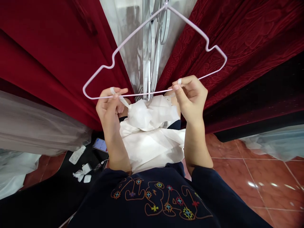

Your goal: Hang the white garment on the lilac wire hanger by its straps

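Observation:
A pale pink clothes hanger hangs tilted in front of me, its hook end at the top. My left hand pinches the left part of its bottom bar between thumb and fingers. From that hand a thin white strip runs to white cloth. My right hand grips the same bar farther right, thumb against fingertips. Narrow white bands circle a finger on each hand; I cannot tell whether they are tape or strap. Across my lap lies crumpled white fabric, with a bunched, ruffled part below the bar.
Red curtains hang on both sides, with sheer white cloth and a pale metal frame between. On a black surface at left lie a lit phone, a white charger and small items. Red floor tiles show at right.

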Demonstrator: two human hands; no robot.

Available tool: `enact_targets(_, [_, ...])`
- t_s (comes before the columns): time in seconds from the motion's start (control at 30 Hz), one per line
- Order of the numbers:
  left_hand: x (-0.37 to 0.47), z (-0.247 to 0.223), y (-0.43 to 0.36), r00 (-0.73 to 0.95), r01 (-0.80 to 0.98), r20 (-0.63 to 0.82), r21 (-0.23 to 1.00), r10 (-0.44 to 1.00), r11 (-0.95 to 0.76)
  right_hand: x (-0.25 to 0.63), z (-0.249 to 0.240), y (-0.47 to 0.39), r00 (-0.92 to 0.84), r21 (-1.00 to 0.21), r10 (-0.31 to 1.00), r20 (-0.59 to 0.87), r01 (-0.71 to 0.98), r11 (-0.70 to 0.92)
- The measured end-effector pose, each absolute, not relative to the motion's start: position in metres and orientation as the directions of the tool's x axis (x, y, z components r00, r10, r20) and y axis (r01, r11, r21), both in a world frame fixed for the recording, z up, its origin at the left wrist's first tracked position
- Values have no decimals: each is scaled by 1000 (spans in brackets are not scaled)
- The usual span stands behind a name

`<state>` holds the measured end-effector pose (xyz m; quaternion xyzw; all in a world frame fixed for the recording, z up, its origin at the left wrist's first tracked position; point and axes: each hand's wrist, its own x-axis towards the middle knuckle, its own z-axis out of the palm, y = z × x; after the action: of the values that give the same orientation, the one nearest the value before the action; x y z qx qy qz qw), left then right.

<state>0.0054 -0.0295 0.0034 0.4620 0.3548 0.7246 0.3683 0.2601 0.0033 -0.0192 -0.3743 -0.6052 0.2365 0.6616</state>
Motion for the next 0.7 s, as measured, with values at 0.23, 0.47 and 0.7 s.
enact_targets(0.23, [-23,1,-30,-627,64,600,676,497,-735,271,-28,12,212,-761,731,649,148,632])
enact_targets(0.47, [-27,-2,-28,-483,156,720,631,498,-760,260,-36,15,232,-735,700,675,140,663])
enact_targets(0.7, [-29,26,-4,-234,215,720,694,653,-687,262,-37,14,247,-732,691,680,166,661])
